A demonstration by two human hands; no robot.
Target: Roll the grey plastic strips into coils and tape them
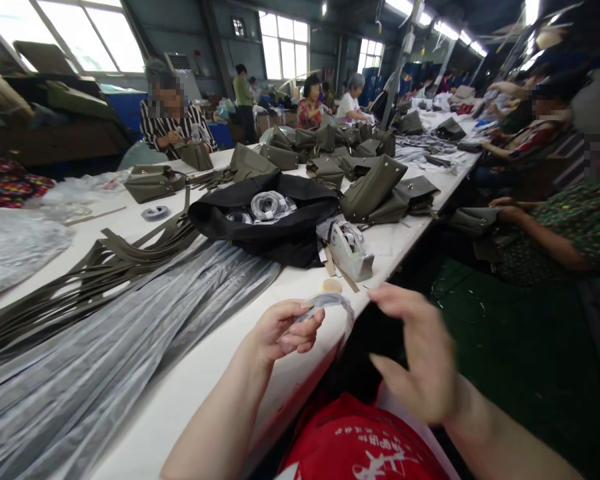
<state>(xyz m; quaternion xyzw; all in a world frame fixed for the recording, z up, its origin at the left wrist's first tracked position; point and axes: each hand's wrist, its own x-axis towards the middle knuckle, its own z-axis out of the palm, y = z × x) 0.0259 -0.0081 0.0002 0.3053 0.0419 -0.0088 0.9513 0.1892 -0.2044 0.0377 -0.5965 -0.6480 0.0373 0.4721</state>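
My left hand [290,328] is closed on one end of a grey plastic-wrapped strap [334,300], which curves off to the right above the table's front edge. To the right of it, my right hand [420,347] is raised with thumb and fingers apart, holding nothing, slightly blurred. A yellowish tape roll [331,286] lies just behind the strap. Behind that stands a white tape dispenser [351,250]. Coiled wrapped straps [270,205] sit inside an open black bag [260,240] on the table.
Long wrapped strips [130,333] and olive straps [105,267] cover the left of the white table [200,407]. One coil [155,213] lies behind them. Olive bags [375,190] are piled farther back. People sit along both sides; the nearest on the right holds a bag [475,220].
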